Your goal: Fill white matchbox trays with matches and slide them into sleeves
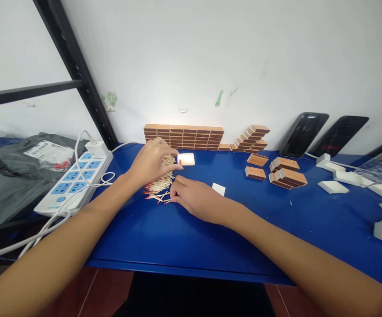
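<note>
My left hand [154, 160] is closed on the left end of a small white matchbox tray [186, 159], fingers at its far side and thumb at the near side. A few red-tipped matches show inside the tray. Beneath and beside that hand lies a heap of loose matches [159, 184] with red heads. At the near edge of the heap my right hand [194, 197] pinches a match [167, 201] between thumb and fingers. A white piece [218, 189], perhaps another tray, lies just behind my right hand.
Matchboxes [194, 136] form a stacked wall at the back; more boxes [288, 171] lie to the right. Two phones [305, 134] lean on the wall. White trays [332, 187] sit at far right. A power strip [75, 180] with cables is left, beside a dark bag [9, 185].
</note>
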The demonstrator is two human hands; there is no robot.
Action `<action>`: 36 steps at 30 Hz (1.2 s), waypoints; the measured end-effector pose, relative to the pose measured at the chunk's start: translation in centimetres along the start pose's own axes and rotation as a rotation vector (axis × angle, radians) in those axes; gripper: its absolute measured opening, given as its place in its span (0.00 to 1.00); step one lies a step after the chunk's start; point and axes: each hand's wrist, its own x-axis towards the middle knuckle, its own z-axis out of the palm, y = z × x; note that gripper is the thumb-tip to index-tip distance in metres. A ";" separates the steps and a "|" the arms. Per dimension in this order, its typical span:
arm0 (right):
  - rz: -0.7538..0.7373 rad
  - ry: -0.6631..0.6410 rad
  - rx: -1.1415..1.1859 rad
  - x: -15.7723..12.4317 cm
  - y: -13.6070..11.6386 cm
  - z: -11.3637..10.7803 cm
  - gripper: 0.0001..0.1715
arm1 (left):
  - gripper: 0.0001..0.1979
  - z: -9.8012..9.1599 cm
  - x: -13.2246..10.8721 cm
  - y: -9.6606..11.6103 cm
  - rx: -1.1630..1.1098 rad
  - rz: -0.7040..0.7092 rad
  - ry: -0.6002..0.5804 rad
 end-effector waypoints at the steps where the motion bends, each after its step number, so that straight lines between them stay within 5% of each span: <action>1: -0.004 0.008 0.015 0.0 0.1 0.0 0.06 | 0.16 0.0 0.0 0.0 0.000 -0.001 -0.003; 11: 0.023 0.002 0.180 -0.8 1.1 -0.7 0.04 | 0.15 -0.1 0.1 0.0 -0.022 -0.005 -0.012; 18: 0.041 0.189 0.260 0.7 1.8 0.4 0.04 | 0.13 -0.1 0.0 -0.1 0.015 0.006 -0.007; 25: 0.017 0.112 0.234 1.3 2.0 1.1 0.06 | 0.14 0.2 -0.1 -0.3 0.008 0.012 0.008; 36: 0.093 0.065 0.139 -0.5 1.8 -0.9 0.08 | 0.17 0.0 0.0 -0.1 0.008 0.017 -0.019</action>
